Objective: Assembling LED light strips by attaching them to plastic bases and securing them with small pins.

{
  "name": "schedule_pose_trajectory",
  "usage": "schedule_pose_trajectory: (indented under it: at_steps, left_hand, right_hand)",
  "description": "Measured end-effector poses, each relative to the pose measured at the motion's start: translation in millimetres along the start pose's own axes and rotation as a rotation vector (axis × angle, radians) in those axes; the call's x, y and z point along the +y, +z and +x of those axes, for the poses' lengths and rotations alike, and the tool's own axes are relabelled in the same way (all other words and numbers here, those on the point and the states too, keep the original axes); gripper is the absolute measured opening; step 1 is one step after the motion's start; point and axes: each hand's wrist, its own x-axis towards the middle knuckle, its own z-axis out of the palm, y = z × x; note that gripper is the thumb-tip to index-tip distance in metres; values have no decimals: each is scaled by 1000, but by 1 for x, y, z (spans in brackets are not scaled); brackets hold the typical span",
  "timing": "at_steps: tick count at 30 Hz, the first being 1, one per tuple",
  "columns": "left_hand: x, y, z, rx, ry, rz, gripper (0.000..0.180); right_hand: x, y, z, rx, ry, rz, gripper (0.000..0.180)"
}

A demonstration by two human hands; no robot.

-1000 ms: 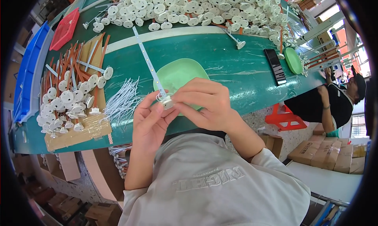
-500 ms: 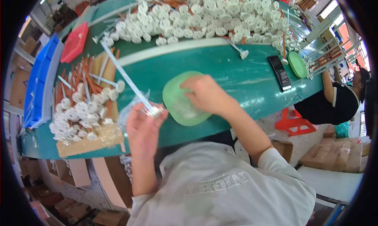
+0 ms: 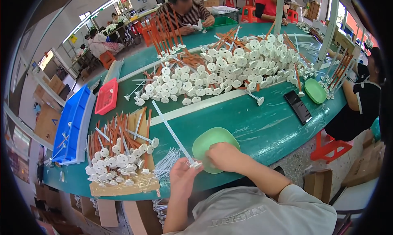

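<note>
My left hand pinches the round white base of a long, thin light strip, which slants up and to the left. In the light-green bowl to its right, my right hand reaches down with fingers bent together. Its fingertips are partly hidden, and whatever they grip cannot be made out. Beside my left hand lies a bundle of thin whitish wires. Farther left, a pile of similar strips with round white bases rests on cardboard, many with orange-brown stems.
A large heap of white-based strips spreads across the far table. A blue bin and a red basket stand left. To the right are a black phone and another green bowl. Co-workers sit around the green table.
The view has tilted up, showing more of the room. My right hand has lowered deeper into the bowl, its fingers drawn together. My left hand keeps hold of the strip.
</note>
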Motion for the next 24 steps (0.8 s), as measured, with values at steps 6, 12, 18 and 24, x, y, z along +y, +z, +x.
schedule_pose_trajectory:
  at_steps: [6,12,18,24]
  left_hand:
    - [-7,-8,3,-9,-3,67,28]
    - [-11,-5,-3,-4,-32,77,28]
    - [-12,-1,-9,-14,-68,46,28]
    - [-13,10,6,-119,78,-83,33]
  right_hand:
    - [5,-2,-5,58,22,-1,18]
    - [1,-6,-21,259,-14,101,22]
    - [-2,-7,-30,296,19,125,17]
    - [-4,-3,-28,612,51,274,9]
